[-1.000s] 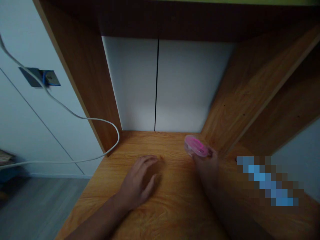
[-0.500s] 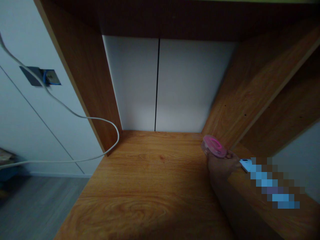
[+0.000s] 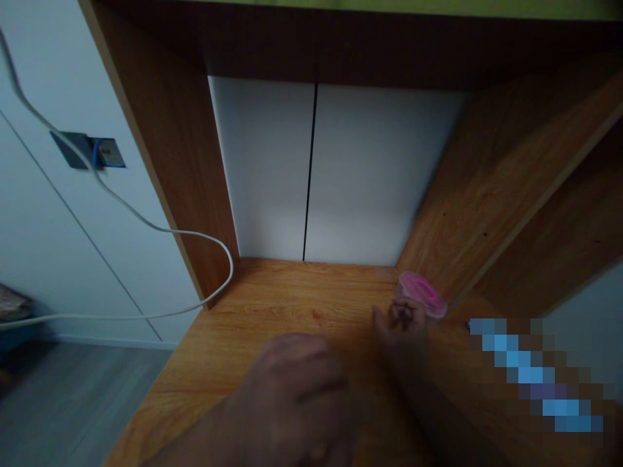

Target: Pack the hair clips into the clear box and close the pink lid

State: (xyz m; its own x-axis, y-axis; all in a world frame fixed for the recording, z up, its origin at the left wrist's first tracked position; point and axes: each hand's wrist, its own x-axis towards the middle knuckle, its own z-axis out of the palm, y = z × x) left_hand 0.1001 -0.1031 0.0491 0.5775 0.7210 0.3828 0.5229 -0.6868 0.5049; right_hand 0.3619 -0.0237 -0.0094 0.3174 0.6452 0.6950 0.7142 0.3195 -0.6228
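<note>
Back into view comes the left hand (image 3: 292,399), low over the wooden desk (image 3: 272,292), its fingers too blurred to read; the right hand (image 3: 402,334) seems closed on the pink round case (image 3: 422,295), near the desk's far right corner.

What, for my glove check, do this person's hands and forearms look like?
The left hand and right hand are bare, without gloves. The left forearm and right forearm also look bare, with no sleeve showing, though the light is dim and the left hand is blurred.
</note>
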